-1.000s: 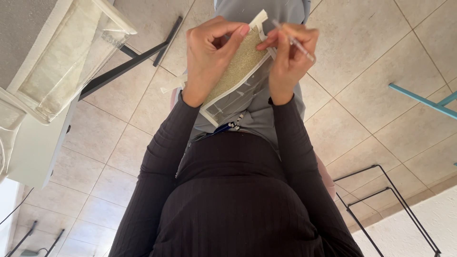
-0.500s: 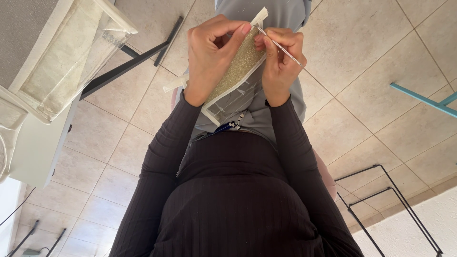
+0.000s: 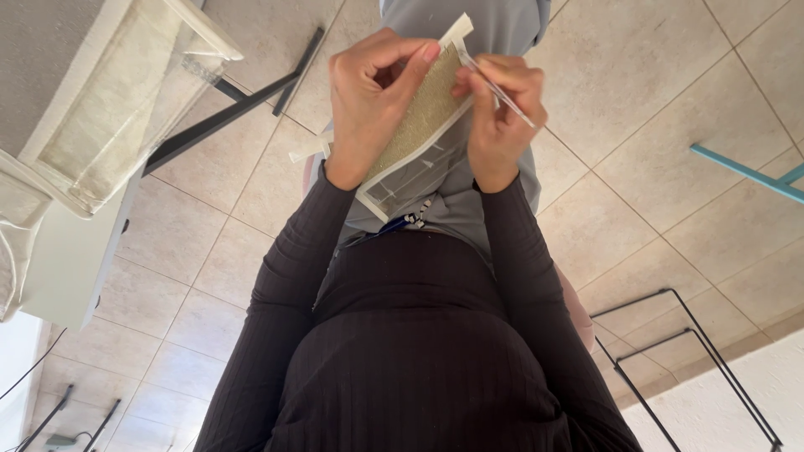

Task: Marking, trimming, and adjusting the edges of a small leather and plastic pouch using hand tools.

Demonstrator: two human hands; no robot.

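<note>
A: Far left first: a white-framed mesh panel (image 3: 117, 109) is seen resting on a grey table (image 3: 42, 50), untouched. Beige tiled floor (image 3: 653, 167) all around.

B: And the hands?

A: Left hand (image 3: 368, 100) is clenched on a small white-framed filter (image 3: 414, 125), thumb and fingers wrapped over its upper left edge. The filter is held tilted in front of the torso, above the lap, dusty mesh face toward the camera. Right hand (image 3: 498, 113) is pinched on a thin white stick (image 3: 494, 84); its tip is placed at the filter's top right edge, touching or just beside the frame.

B: Step in hand?

A: Judged as picking or scraping along the frame edge with the stick while the filter is steadied.

B: Next move?

A: A firm left grip would be needed, light pressure on the stick, tip kept in the seam so the mesh is not pierced. Further right, a teal bar (image 3: 745, 172) and a black wire rack (image 3: 687, 368) are seen, well apart.
</note>
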